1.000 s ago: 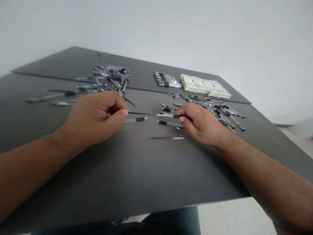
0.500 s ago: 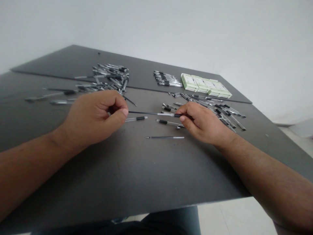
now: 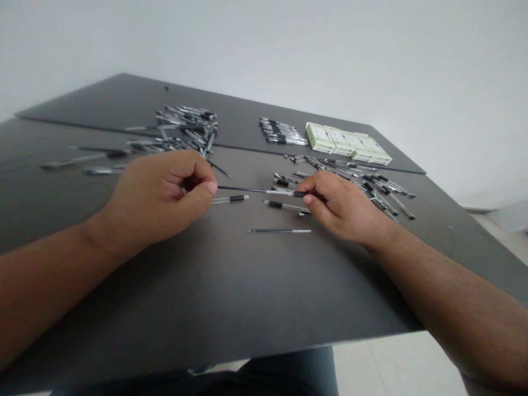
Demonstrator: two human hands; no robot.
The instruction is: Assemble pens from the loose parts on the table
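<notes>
My left hand [image 3: 165,201] pinches one end of a dark ink refill [image 3: 243,189] between thumb and forefinger. The refill's pale end lies at, or partly inside, a clear pen barrel with a black grip [image 3: 299,194]; I cannot tell how deep. Thumb and fingers of my right hand [image 3: 342,206] are closed on that barrel at its grip. Below them, another refill [image 3: 278,231] lies on the table. Two pen barrels rest close by: one [image 3: 237,198] beside my left fingertips, the other [image 3: 280,205] under my right hand.
A heap of pens and parts [image 3: 185,129] lies at the back left. Behind centre is a row of pens [image 3: 280,132], with several pale green boxes [image 3: 348,143] to its right. More pen parts [image 3: 388,192] are scattered beyond my right hand on the dark table [image 3: 231,297].
Hardly anything differs. Both hands keep their grips on the refill and the pen barrel, and the view has shifted very slightly.
</notes>
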